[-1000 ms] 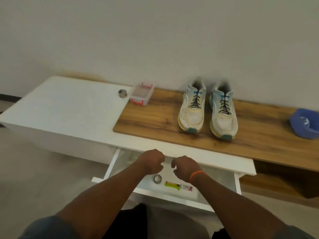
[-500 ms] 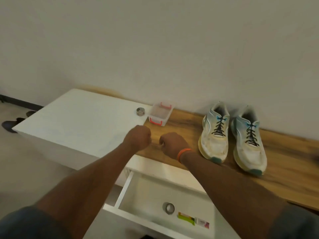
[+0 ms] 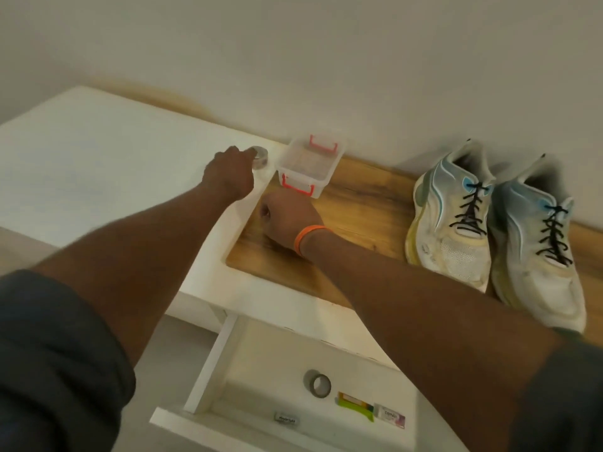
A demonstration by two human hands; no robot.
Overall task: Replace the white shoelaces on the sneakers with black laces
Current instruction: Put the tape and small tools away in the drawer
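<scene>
- Head view: the sneakers (image 3: 496,230) stand side by side on the wood shelf (image 3: 359,210), far right against the wall, toes toward us, black laces (image 3: 471,210) already threaded.
- Laces look light, limp and easy to snag; I'd take them at the tips or the bow. The sneakers look soft and light; best held by heel or sides.
- Left hand (image 3: 228,176) reaches far left, fingers curled at a small metal ring (image 3: 260,156) on the white top (image 3: 98,164); whether it grips it, I cannot tell.
- Right hand (image 3: 287,220) is a loose fist on the shelf, nothing visible in it, near the clear box (image 3: 310,164).
- Both hands are well apart from the sneakers, which lie to their right.
- Nearest us, the open drawer (image 3: 208,370) holds a tape roll (image 3: 317,383).
</scene>
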